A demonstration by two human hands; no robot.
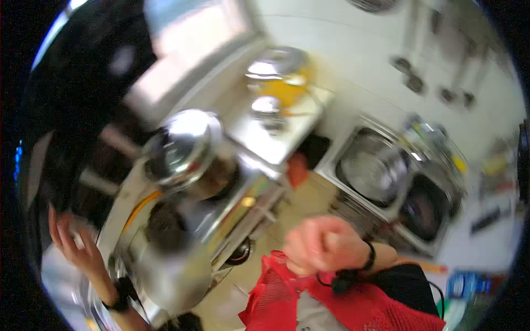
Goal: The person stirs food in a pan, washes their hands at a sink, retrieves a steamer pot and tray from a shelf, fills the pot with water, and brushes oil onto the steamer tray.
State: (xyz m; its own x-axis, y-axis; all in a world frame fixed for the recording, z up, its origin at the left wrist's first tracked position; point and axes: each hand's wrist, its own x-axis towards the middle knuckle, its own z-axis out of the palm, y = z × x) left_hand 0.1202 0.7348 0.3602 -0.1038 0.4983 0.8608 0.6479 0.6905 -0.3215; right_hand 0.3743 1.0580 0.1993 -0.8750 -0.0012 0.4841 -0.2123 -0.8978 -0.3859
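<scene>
My left hand (74, 248) is raised at the lower left, fingers apart and holding nothing, near the stove counter's left side. My right hand (317, 245) is closed in front of my red mesh vest (375, 309); whatever is inside it, if anything, is hidden. Both wrists wear black bands. Right of my left hand are a steel pan (171, 273) and a dark burner (165, 226). Farther back on the stove stands a large lidded steel pot (187, 143). The picture is blurred by motion.
Beyond the stove, a white counter (265, 140) holds steel and yellow pots (281, 83). A double sink (359, 187) with a steel bowl (372, 168) stands at the right, beside a worktop (486, 198) with a dark utensil. Ladles (414, 83) hang on the tiled wall.
</scene>
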